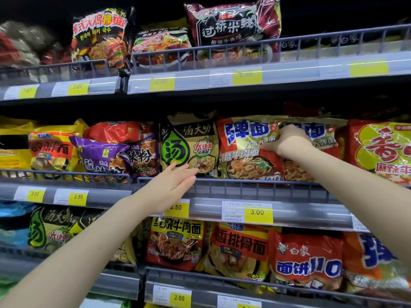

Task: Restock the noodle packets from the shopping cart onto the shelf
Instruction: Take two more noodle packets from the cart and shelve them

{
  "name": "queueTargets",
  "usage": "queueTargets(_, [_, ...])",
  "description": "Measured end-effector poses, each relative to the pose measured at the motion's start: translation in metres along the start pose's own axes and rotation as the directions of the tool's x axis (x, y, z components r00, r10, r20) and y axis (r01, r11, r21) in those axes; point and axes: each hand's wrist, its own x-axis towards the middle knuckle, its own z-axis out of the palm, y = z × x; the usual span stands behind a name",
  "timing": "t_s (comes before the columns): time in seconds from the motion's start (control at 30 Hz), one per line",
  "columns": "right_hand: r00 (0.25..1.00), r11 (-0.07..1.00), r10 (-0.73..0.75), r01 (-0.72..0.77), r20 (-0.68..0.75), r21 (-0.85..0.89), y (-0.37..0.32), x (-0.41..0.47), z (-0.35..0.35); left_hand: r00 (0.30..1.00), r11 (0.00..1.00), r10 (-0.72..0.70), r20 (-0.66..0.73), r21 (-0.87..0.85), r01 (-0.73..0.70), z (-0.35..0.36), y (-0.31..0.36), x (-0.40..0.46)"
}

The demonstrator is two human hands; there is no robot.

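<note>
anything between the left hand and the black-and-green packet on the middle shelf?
Nothing visible. The left hand, fingers straight, reaches over the grey wire shelf rail, fingertips at the lower edge of the black-and-green plastic noodle packet. The right hand grips the neighbouring red-and-gold noodle packet, clear of that path.

A red-and-gold noodle packet (pixel 249 150) on the middle shelf (pixel 278 192) is gripped at its right edge by the right hand (pixel 287 142), fingers curled. At nine o'clock of it, a green-and-black packet (pixel 189 143) is touched at its lower edge by the straight fingers of the left hand (pixel 171 185). Yellow price tags (pixel 258 213) are fixed along the rail.
</note>
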Motion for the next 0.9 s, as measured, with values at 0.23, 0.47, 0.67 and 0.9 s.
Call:
queueTargets(0.23, [0.998,1.0,-0.01,0.01,-0.057,-0.002,0.001,-0.006,0.0,1.0,1.0,-0.002,0.005,0.006,0.002,0.0,0.0,0.001])
queueTargets(0.47, [0.999,1.0,-0.019,0.019,-0.041,-0.014,0.004,-0.022,0.0,1.0,0.999,-0.006,0.014,0.033,0.006,0.0,0.001,0.002])
queueTargets(0.67, [0.886,0.894,-0.381,0.28,-0.265,-0.35,0.008,-0.05,0.006,0.998,0.981,0.037,0.045,0.189,-0.045,0.0,-0.005,-0.002])
queueTargets(0.9, [0.768,0.756,-0.629,0.641,0.124,-0.134,-0.035,-0.103,0.008,0.996,0.978,0.031,-0.085,0.209,-0.012,-0.026,-0.014,-0.013])
